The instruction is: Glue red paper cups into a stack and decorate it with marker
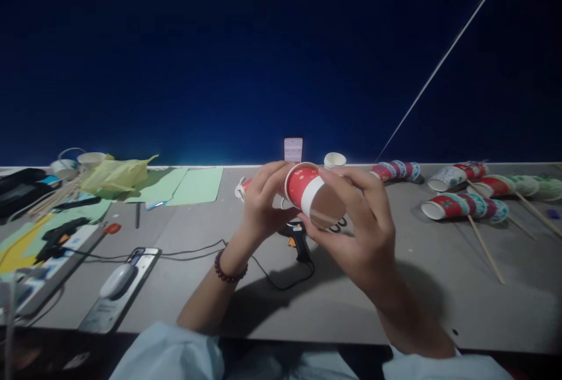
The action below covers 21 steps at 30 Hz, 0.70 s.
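Red cup (301, 184) held up over grey table (175, 304); left hand (267, 204) fingers curled round left end, right hand (366, 228) thumb and fingers pinching right end. Black glue gun (302, 245) below; patterned cups (465, 208) at right.

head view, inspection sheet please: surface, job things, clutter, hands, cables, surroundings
surface: grey tabletop, one small dark spot
job's things: red-and-white paper cup, held above the tabletop
clutter: black-and-orange glue gun near the hands; patterned paper-cup tubes at right; translucent yellow plastic bag and pale green paper sheets at left
hands: left hand and right hand grip the cup
cables: thin black cable runs left from the glue gun
surroundings: dark blue wall behind
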### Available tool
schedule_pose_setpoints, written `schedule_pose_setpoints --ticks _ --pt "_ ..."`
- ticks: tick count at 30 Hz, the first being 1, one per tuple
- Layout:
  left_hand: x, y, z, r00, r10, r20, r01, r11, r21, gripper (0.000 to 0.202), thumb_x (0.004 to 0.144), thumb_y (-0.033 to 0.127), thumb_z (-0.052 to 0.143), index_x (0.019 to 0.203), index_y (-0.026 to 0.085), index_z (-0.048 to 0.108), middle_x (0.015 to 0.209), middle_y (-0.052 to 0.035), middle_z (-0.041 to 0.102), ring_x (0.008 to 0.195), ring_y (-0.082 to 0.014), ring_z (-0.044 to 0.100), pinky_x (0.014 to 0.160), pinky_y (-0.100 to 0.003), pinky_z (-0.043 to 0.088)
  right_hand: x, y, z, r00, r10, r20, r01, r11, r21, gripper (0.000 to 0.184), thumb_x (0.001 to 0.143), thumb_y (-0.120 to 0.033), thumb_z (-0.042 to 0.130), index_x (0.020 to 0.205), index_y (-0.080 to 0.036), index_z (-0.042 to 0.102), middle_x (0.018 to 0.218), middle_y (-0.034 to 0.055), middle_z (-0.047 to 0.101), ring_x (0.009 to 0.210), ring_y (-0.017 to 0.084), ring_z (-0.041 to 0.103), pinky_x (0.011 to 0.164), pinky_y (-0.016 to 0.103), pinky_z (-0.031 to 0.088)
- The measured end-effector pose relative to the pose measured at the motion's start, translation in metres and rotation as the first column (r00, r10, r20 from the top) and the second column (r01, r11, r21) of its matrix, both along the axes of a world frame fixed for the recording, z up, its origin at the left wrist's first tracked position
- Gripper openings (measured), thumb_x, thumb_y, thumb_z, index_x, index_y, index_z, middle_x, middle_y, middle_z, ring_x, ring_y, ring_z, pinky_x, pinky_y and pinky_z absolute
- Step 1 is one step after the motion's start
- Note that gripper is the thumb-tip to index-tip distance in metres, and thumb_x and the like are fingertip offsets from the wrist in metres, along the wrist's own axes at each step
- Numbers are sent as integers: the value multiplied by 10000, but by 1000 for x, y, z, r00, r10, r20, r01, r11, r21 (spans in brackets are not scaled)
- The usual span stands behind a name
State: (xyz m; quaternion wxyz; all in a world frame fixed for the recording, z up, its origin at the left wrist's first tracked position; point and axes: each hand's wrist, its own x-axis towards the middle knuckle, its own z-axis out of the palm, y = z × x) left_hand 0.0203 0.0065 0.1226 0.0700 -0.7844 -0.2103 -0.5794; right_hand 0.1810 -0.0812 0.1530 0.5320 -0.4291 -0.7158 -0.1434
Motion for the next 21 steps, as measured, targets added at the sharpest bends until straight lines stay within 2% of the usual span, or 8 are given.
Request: schedule_pose_setpoints --ticks 7,14,21 --pt "-1 0 1 1000 11 -17 -11 999 43 542 807 354 757 1289 224 545 1164 -110 680 1064 -262 654 866 -426 570 1 -2 1 1000 16 -1 -16 1000 -24 609 806 -156 734 1366 -281 530 1219 101 574 1133 305 623 969 514 575" --pt "0 -2 -1 1000 9 -19 -10 999 -32 593 824 369 735 1339 229 475 1217 -116 662 1126 -272 642 870 -429 574 1 0 2 1000 8 9 -8 1000 2 608 812 -170 731 1369 -290 520 1225 94 572 1138 299 618 957 500 584" --pt "1 0 0 999 30 -37 -30 999 18 610 812 386 741 1333 211 478 1204 -132 668 1113 -288 645 899 -454 560 2 2 2 1000 -18 -9 18 1000 -1 594 832 -232 726 1380 -301 508 1227 83 574 1162 300 604 976 503 573"
